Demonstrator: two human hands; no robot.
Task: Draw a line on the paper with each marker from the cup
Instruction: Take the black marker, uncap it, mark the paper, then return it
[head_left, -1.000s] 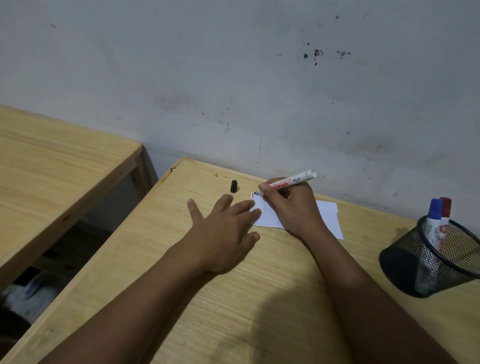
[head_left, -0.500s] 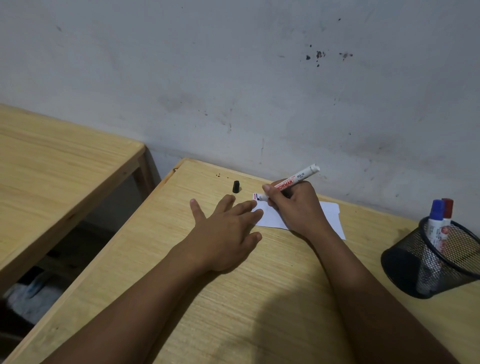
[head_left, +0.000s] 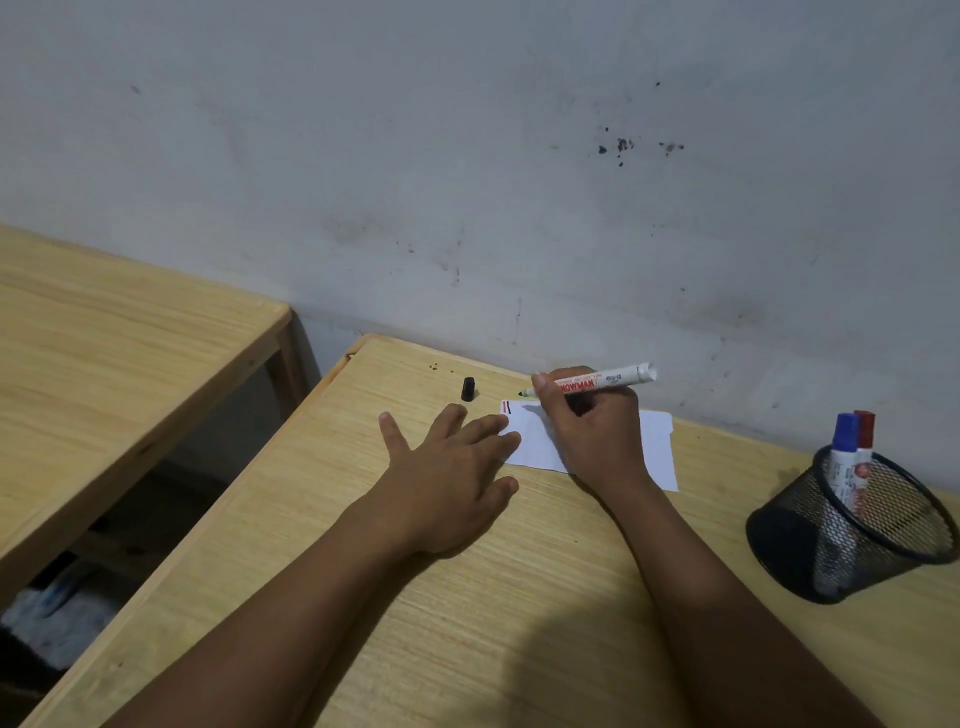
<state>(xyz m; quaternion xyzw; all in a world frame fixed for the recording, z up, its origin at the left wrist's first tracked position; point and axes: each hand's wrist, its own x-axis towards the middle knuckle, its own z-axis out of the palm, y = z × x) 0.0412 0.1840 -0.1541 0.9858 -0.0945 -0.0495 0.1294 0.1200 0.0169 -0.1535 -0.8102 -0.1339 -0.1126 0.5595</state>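
Reading marker (head_left: 597, 383): red "SNOWMAN", then "BG-12"
Right hand (head_left: 589, 426): fingers closed round that marker, tip just above paper (head_left: 535, 439)
Left hand (head_left: 452, 467): flat, spread, fingertips pinning paper
Cup (head_left: 852, 525): right, on table (head_left: 519, 597), two capped markers inside

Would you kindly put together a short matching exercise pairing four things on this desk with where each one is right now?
Things:
1. black cap
2. uncapped marker
3. blue-capped marker
4. left hand

Places:
A. standing in the mesh cup
B. lying alone on the desk, beyond the left hand's fingers
C. flat on the desk, fingertips on the paper's edge
D. gripped in the right hand, tip above the paper

Pairs: 1-B, 2-D, 3-A, 4-C
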